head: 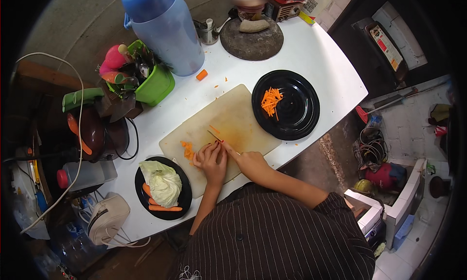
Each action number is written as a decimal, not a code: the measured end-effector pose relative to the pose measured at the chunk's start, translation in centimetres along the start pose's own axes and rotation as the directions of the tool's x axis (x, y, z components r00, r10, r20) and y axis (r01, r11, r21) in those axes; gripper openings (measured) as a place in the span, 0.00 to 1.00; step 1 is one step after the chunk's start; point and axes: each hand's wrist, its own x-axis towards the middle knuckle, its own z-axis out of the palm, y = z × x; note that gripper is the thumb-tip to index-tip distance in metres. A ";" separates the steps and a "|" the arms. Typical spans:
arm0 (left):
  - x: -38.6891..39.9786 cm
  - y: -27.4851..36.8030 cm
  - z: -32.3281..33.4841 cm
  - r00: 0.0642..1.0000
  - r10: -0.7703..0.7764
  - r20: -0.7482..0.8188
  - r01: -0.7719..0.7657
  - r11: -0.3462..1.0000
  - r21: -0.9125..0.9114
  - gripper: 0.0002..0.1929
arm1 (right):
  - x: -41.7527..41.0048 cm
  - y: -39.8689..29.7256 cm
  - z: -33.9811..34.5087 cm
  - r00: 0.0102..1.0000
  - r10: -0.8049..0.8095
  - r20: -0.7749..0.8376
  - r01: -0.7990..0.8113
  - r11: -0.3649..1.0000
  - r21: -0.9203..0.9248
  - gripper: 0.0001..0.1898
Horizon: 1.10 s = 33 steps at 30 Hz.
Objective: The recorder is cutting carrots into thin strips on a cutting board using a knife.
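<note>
My right hand holds a knife, its index finger stretched along the back of it. The narrow blade points up and left over a pale cutting board. Close beside it, my left hand rests on the board with its fingers bent. Whatever lies under those fingers is hidden. Small carrot pieces lie left of that hand, and a thin carrot strip sits near the knife tip. Cut carrot sticks are heaped on a black plate overlapping the board's right end.
At left, another black plate carries a cabbage and several carrots. A blue jug, green utensil basket and carrot stub stand or lie at the back. A stone grinding slab bears a stone roller.
</note>
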 end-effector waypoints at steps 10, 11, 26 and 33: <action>-0.2 -0.4 0.2 1.000 0.006 0.006 -0.006 1.000 0.010 0.13 | -1.9 -0.1 -0.3 0.999 0.004 0.039 -0.004 1.000 0.008 0.44; -0.3 -0.6 0.2 1.000 0.006 0.007 -0.006 1.000 0.013 0.13 | -2.1 -0.1 -0.2 0.999 0.002 0.046 -0.002 1.000 0.007 0.44; -0.1 -0.4 0.0 1.000 0.001 0.003 -0.001 1.000 0.002 0.12 | 3.1 0.0 0.8 0.997 -0.051 -0.057 0.053 0.998 0.040 0.39; -0.2 -0.4 0.2 1.000 0.015 0.001 -0.015 1.000 0.004 0.13 | 3.0 0.8 -0.5 0.997 -0.066 0.027 0.064 0.996 0.061 0.39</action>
